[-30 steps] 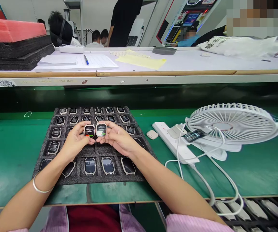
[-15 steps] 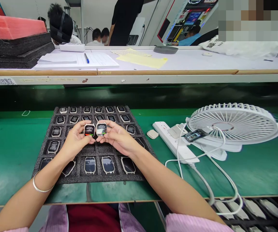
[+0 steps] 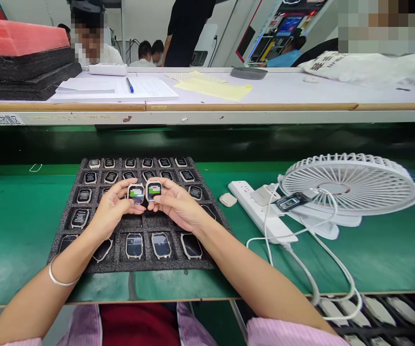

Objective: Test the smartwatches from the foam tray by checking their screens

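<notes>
My left hand point(image 3: 111, 211) pinches a small smartwatch body point(image 3: 136, 193) with a lit screen showing a green bar. My right hand point(image 3: 179, 207) grips a second smartwatch body point(image 3: 154, 190), its lit screen also showing green. Both are held side by side, screens up, above the middle of a black foam tray point(image 3: 207, 262). Several more watch bodies sit in the tray's pockets, such as one in the front row point(image 3: 161, 246). A silver bangle point(image 3: 57, 278) circles my left wrist.
A white fan point(image 3: 351, 185) lies face up to the right, next to a white power strip point(image 3: 261, 211) and looping cables point(image 3: 311, 283). A raised shelf point(image 3: 207, 108) behind carries papers, a pen point(image 3: 129, 85) and stacked foam point(image 3: 23, 72). People sit and stand beyond it.
Both watch screens now show a green bar; the left one showed red and green before. My hands have shifted slightly, still over the tray. A person behind the shelf has raised their head.
</notes>
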A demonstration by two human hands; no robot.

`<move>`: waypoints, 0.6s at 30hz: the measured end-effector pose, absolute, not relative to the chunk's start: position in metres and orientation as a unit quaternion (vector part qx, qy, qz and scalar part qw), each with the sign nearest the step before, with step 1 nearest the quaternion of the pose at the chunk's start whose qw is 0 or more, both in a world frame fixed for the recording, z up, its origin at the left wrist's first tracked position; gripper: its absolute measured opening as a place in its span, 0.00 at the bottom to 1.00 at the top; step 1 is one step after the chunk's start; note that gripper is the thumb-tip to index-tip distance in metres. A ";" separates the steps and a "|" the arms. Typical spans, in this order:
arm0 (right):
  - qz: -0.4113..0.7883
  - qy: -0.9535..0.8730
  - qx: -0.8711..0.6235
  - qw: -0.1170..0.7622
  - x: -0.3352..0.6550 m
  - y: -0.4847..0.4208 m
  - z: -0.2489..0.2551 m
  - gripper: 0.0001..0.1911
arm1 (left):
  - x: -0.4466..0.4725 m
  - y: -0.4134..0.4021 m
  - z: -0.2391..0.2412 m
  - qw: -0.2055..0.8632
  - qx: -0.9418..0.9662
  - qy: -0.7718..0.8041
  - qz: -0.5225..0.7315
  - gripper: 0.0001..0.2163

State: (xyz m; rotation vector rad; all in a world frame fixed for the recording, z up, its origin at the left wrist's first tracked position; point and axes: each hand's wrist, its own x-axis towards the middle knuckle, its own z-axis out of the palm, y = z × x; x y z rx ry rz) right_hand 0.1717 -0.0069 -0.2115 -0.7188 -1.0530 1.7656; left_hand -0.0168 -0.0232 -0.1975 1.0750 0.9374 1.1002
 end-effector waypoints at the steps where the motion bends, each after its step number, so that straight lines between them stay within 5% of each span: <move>1: 0.717 -0.428 -0.297 0.464 0.172 -0.007 -0.212 0.22 | -0.017 -0.024 -0.197 0.624 0.465 0.408 0.477 0.24; 18: 0.707 -0.431 -0.317 0.463 0.171 -0.006 -0.214 0.22 | -0.016 -0.024 -0.195 0.634 0.451 0.412 0.473 0.21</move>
